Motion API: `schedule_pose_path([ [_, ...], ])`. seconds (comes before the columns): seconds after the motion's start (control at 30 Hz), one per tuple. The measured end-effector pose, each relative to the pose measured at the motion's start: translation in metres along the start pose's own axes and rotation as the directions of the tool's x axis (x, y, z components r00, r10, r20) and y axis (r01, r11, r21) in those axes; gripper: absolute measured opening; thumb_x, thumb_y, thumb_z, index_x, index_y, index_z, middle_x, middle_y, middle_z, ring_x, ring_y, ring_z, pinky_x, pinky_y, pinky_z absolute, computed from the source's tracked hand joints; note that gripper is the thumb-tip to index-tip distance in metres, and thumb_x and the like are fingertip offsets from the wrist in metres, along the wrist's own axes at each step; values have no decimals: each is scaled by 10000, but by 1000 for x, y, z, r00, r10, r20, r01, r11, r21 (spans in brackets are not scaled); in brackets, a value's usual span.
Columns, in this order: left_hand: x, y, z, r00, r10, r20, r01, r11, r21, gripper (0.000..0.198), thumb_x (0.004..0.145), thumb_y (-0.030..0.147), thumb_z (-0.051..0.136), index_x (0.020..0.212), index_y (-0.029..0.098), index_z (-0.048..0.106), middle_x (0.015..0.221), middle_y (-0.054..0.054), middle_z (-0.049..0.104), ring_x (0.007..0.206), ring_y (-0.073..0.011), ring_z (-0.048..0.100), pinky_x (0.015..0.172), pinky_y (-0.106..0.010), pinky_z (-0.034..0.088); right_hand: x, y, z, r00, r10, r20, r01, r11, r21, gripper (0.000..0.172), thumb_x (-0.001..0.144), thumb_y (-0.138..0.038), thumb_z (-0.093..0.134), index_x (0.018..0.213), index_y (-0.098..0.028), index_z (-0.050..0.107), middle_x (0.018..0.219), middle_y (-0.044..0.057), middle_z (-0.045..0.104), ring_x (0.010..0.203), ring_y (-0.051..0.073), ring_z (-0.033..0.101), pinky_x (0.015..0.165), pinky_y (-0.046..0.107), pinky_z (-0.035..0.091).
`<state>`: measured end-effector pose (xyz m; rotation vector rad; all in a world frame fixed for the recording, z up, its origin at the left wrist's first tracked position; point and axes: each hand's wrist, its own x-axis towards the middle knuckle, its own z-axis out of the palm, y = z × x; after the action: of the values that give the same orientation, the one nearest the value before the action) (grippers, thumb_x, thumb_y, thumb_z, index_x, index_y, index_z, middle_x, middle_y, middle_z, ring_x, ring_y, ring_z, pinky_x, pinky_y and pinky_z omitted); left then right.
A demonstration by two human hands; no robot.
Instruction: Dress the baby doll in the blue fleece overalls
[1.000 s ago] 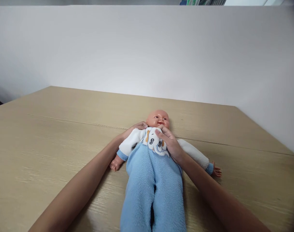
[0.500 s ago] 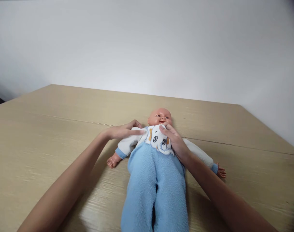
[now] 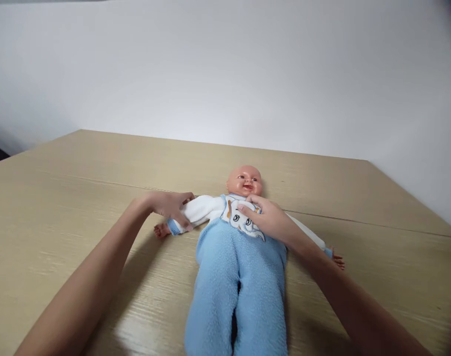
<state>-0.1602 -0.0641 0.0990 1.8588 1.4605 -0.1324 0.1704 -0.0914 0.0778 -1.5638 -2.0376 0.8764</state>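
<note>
Fleece suit: pale blue one-piece [image 3: 238, 277] on the doll [image 3: 232, 247], white sleeves with blue cuffs, elephant patch [image 3: 235, 220] on the chest.
Doll position: flat on its back on the table [image 3: 62, 198], near the middle, head [image 3: 244, 181] toward the wall [image 3: 225, 74], legs toward the camera and cut by the lower edge of the view.
Doll arms: spread out to either side; one small plastic hand [image 3: 161, 230] shows past the cuff on the viewer's left, the other [image 3: 338, 260] peeks out beyond the person's right forearm.
Left hand: left hand [image 3: 169, 207] closed around the doll's sleeve [image 3: 197, 210] close to the blue cuff, fingers wrapped over the fabric from above, thumb side toward the cuff.
Right hand: right hand [image 3: 269, 220] lies on the doll's chest, partly over the patch; fingers together and curled lightly at the collar, just under the chin. Whether they pinch the fabric or merely press on it, I cannot tell.
Forearms: both bare, coming in from the lower corners; the right one crosses over the doll's other sleeve.
Table: light wood grain, a seam line running across behind the doll's head.
Wall: plain white, directly behind the table's far edge.
</note>
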Motion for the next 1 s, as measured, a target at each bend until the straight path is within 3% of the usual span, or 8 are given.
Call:
schedule_pose_path([
  [0.17,0,-7,2,999,-47,-13,48,997,56,859,541,448,938,1330,244,666,1219,-121,780,1047,-374,726,786,-339,511,0,-2,1,1000,2,8,-2,1000,-17,360,985,-590,602,912,-240,649,897,22,739,801,222,631,721,330,421],
  [0.33,1,3,11,997,-77,-26,77,997,-15,897,511,466,959,1301,215,618,831,-105,789,609,-321,714,540,-341,470,0,-3,2,1000,17,-17,-18,999,-45,357,985,-585,599,899,-243,660,891,30,752,828,241,658,713,335,412],
  [0.43,0,8,13,992,-119,-33,119,993,2,886,551,433,917,1338,207,580,702,-80,757,558,-337,708,499,-348,458,-1,-6,1,999,28,-34,-30,998,-59,341,987,-568,600,894,-244,655,904,37,760,831,245,665,723,338,416],
  [0.53,-3,7,12,977,-210,33,212,977,-32,878,615,457,867,1386,204,529,550,-38,696,520,-347,702,507,-354,466,-2,-6,1,999,26,-33,-28,999,-44,341,979,-577,621,921,-245,674,916,42,774,836,249,676,725,336,426],
  [0.63,-3,2,9,971,-239,20,240,965,-108,918,549,463,920,1355,220,554,545,-27,697,487,-332,689,512,-345,458,-4,-5,3,998,15,-53,-19,997,-72,340,989,-578,616,912,-251,667,902,41,771,832,251,679,726,333,420],
  [0.77,1,0,9,978,-205,-44,202,978,-49,1019,493,546,966,1366,231,549,561,-11,700,466,-328,679,507,-341,453,-11,-8,6,985,-41,-169,-10,957,-290,338,1033,-575,552,987,-253,643,922,91,780,859,304,693,716,356,371],
  [0.9,4,1,9,976,-217,-23,216,976,-34,1082,515,599,956,1430,219,519,604,-38,724,508,-358,698,545,-370,485,-24,-5,-1,982,-33,-184,-48,908,-417,372,1040,-595,522,1075,-242,637,954,129,787,863,342,716,708,377,385],
  [1.0,-4,7,3,979,-198,-56,200,979,35,1003,550,589,939,1401,202,576,846,-143,797,746,-418,757,707,-445,550,-42,17,-13,966,-114,-232,18,925,-381,381,1019,-582,564,1116,-226,655,1077,139,780,1019,351,717,868,421,487],
])
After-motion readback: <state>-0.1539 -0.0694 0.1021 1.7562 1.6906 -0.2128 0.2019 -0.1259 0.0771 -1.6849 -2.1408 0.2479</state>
